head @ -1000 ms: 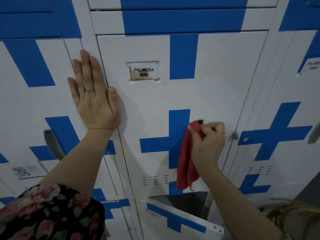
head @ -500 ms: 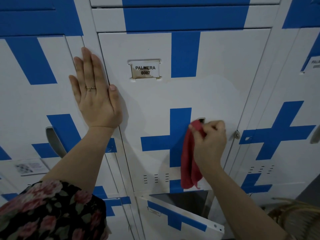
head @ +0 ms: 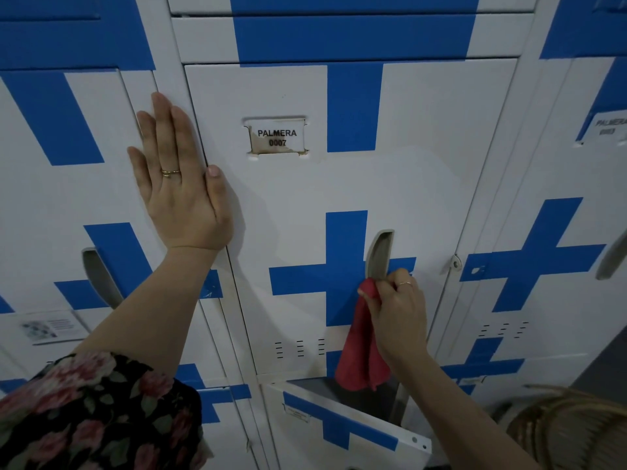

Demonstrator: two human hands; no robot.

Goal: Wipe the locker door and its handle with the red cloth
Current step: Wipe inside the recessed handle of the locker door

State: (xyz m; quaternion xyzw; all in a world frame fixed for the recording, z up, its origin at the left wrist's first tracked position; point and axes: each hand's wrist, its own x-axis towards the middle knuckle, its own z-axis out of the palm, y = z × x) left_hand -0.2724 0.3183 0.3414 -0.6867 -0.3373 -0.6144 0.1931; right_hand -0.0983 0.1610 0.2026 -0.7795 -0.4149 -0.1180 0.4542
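Note:
The white locker door [head: 424, 171] with blue cross stripes carries a label reading PALMERA 0007. Its grey recessed handle [head: 380, 254] sits right of centre. My right hand [head: 397, 310] grips the red cloth [head: 361, 357] at the bottom end of the handle, and most of the cloth hangs down below my fist. My left hand [head: 179, 178] lies flat with straight fingers on the frame strip and the neighbouring door, at the left edge of this door.
Similar lockers stand left [head: 51, 205] and right [head: 549, 259], each with a grey handle. The lower locker door [head: 342, 429] below hangs open, tilted outward. A wicker item [head: 570, 432] sits at the bottom right.
My right hand slid down the handle with the cloth, uncovering the handle's upper part. My left hand stayed put.

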